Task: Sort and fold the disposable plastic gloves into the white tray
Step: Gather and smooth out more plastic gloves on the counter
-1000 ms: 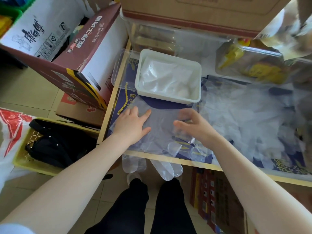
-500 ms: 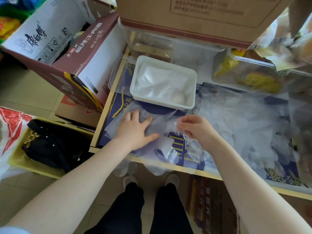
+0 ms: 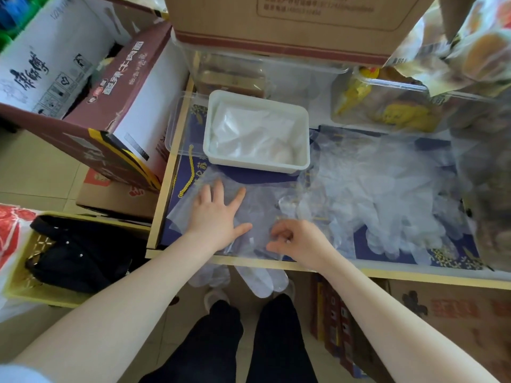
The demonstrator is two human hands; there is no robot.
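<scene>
While the left hand (image 3: 214,217) presses flat, fingers spread, on a clear glove (image 3: 250,214) (near the table's front edge), the right hand (image 3: 297,239) pinches its plastic, below the white tray (image 3: 257,131).

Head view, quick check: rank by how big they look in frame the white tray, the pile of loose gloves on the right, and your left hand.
1. Pile of loose gloves, the widest spread.
2. White tray.
3. Left hand, smallest, though it is nearer the camera, which flatters it.
</scene>
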